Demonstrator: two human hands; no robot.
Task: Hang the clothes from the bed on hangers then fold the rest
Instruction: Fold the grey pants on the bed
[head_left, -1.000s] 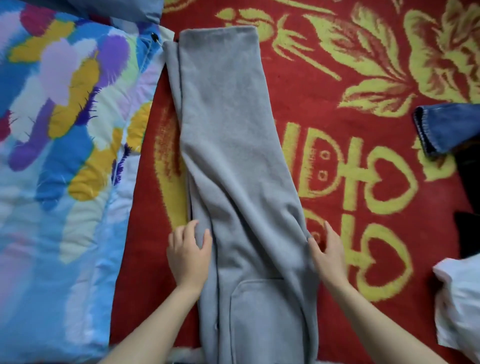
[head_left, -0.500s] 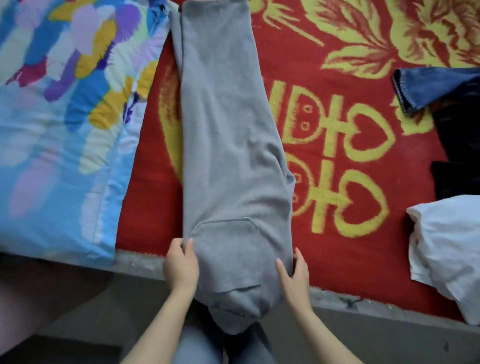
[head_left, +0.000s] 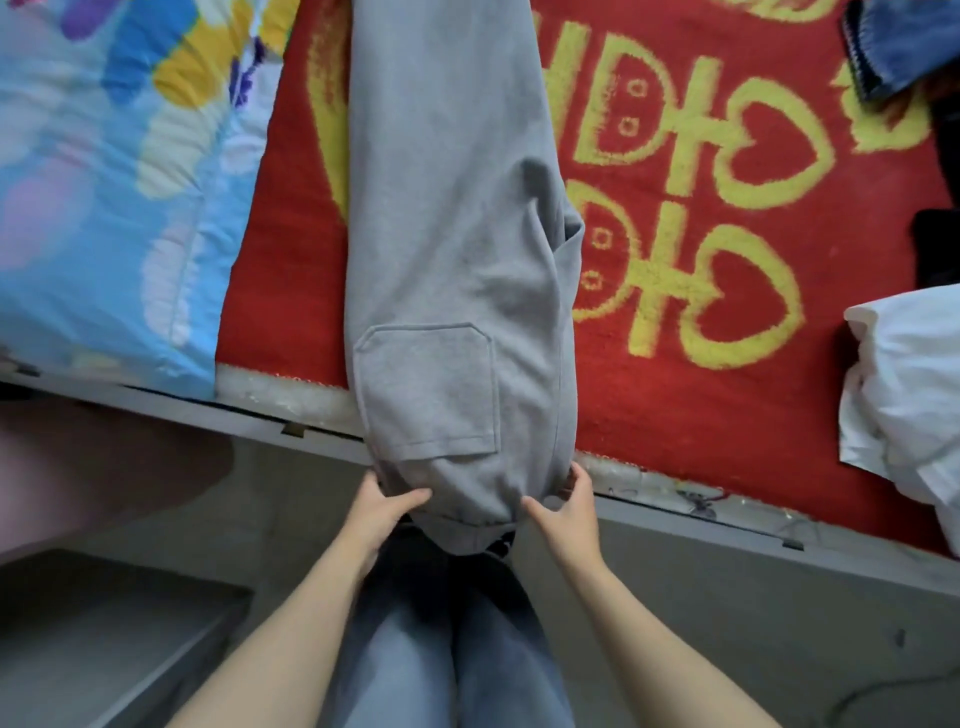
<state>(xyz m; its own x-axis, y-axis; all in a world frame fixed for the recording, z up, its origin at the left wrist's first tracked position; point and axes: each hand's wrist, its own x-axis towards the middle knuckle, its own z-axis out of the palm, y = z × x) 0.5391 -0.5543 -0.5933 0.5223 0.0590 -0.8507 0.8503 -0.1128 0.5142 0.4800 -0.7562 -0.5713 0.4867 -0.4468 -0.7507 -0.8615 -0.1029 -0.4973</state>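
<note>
The gray sweatpants (head_left: 452, 234) are lying folded lengthwise on the red blanket (head_left: 727, 415), with their waist end hanging over the edge of the bed (head_left: 779, 561). The left hand (head_left: 379, 514) and right hand (head_left: 563, 512) are each holding 1 corner of that end, each grip closed on the fabric. A colourful quilt (head_left: 104, 182) is lying left of the sweatpants. A white garment (head_left: 909, 389) and a denim garment (head_left: 893, 47) are lying right of them.

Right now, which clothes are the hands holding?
The grey trousers, gripped at the bed's edge by the left hand and right hand. The blue denim, black garment and white garment lie apart, untouched.
</note>
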